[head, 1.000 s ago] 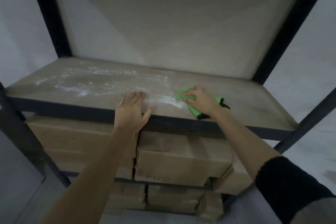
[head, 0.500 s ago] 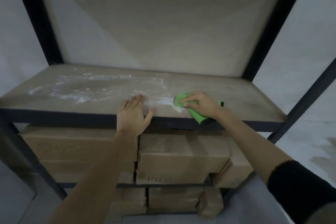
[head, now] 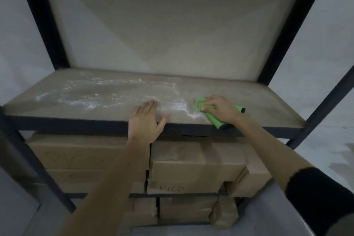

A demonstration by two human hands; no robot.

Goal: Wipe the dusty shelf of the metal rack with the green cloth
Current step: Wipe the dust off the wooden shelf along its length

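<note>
Green cloth (head: 214, 119) under right hand (head: 220, 109) (bunched)

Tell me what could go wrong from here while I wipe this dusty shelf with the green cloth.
1. The green cloth sits at the shelf's front edge, so the white powder piled beside it could get pushed over onto the cardboard boxes below.
2. The left hand rests flat at the edge of the dust, in the cloth's path leftward; it may smear powder.
3. The right hand covers the cloth, part of which overhangs the edge and could drag.
</note>
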